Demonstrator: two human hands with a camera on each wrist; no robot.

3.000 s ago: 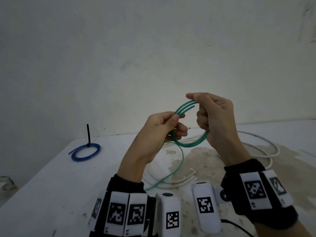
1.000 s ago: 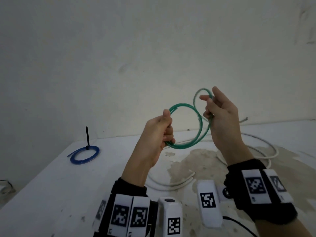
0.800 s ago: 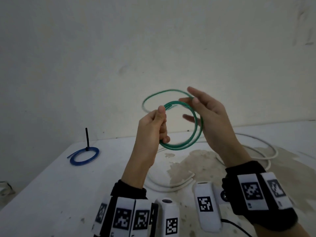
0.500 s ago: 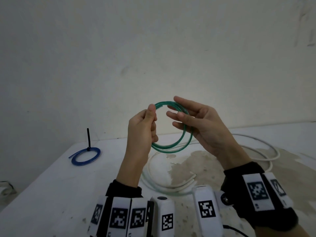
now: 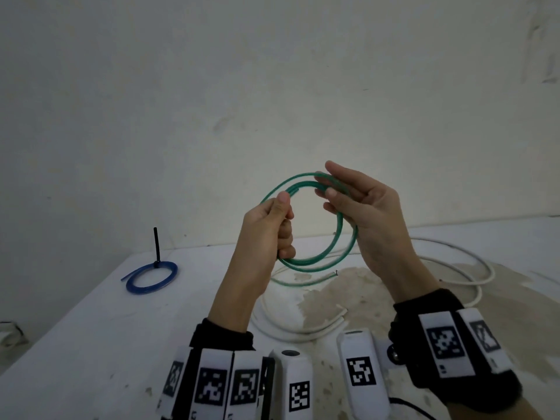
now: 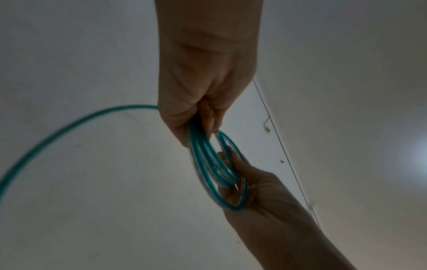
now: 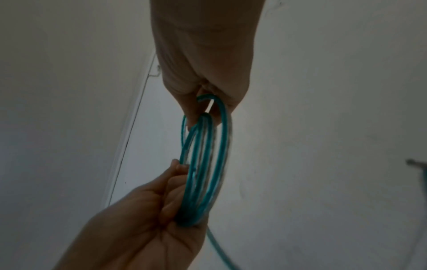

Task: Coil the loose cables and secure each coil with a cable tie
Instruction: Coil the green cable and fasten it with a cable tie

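I hold a green cable coil [image 5: 318, 259] upright above the table, wound in several loops. My left hand [image 5: 281, 219] grips its left side in a fist, thumb on top. My right hand [image 5: 336, 192] is on the upper right side, fingers nearly straight, with the strands pinched between thumb and fingers [image 7: 205, 99]. The left wrist view shows the loops [image 6: 208, 164] running from my left hand into my right palm. A short loose green tail [image 5: 306, 283] hangs blurred under the coil.
A blue cable coil [image 5: 151, 275] with an upright black cable tie [image 5: 156, 244] lies at the back left of the white table [image 5: 91, 344]. A loose white cable [image 5: 460, 262] sprawls under and right of my hands. A wall stands close behind.
My right hand swung another green loop over onto the coil in my left hand. The tail that hung down to the table is now short. Both hands have come closer together.
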